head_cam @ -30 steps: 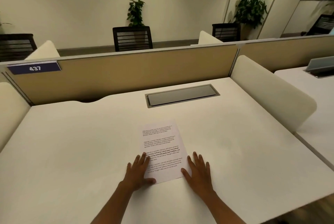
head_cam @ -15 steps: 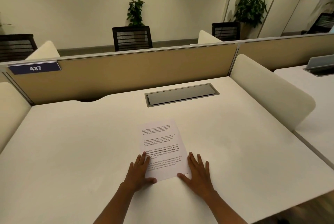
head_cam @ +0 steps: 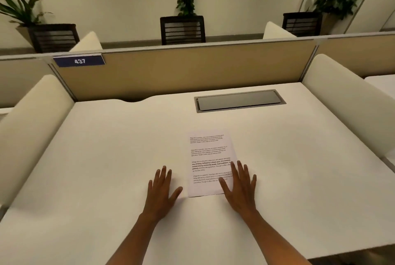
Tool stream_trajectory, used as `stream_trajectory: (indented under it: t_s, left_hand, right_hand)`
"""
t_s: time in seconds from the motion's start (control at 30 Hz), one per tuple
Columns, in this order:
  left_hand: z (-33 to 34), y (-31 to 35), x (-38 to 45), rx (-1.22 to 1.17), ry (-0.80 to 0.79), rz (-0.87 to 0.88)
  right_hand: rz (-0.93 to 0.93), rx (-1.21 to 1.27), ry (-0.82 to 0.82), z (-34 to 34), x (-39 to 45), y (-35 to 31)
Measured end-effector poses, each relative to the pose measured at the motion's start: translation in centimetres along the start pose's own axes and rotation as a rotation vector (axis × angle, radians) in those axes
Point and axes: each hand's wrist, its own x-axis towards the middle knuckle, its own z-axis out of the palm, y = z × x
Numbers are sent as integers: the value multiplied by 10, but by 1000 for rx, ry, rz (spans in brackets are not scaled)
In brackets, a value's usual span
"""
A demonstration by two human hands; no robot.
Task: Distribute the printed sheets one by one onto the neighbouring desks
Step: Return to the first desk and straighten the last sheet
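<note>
Your right hand point(head_cam: 240, 187) lies flat, fingers straight and slightly spread, with the thumb and inner fingers pressing on the lower right corner of the sheet point(head_cam: 210, 158). It grips nothing; it only holds the paper down. Your left hand point(head_cam: 161, 190) is flat too, fingers straight, palm on the desk point(head_cam: 106, 158) just beside the sheet's left edge. The thumb tip reaches toward the lower left corner; contact there cannot be told.

Sheet: lies flat on the desk, printed side up, a little right of centre, near the front edge, long side running away from you. Whether it is one sheet or a thin stack cannot be told from this view.

Step in hand, as a judgement: the start of a pick-up, with nothing lifted yet.

Next move calls for: get a corner or edge up off the smooth top, likely by sliding the sheet toward the front edge or curling a fingertip under a corner, then pinch it. If it is a stack, separate only the top sheet.

Beyond: grey cable hatch point(head_cam: 239, 100) set in the desk, tan partition with plate 437 point(head_cam: 79, 61), white side dividers, neighbouring desk point(head_cam: 380, 82) at far right.
</note>
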Motion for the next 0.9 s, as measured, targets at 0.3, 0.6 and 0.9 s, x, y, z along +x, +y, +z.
stream_trajectory:
  t_s: [0.3,0.6,0.9]
  left_hand:
    - [-54,-75,-70,15,192,-138]
    - [-113,-222,-228,92,323,-402]
    - [-167,-378,-439,42,483,-695]
  right_hand:
    - [-284,-93,-57,32,-12,-122]
    - [-631,-138,-131,104,-131,-310]
    - [-960,-133,-286,185,-300,-498]
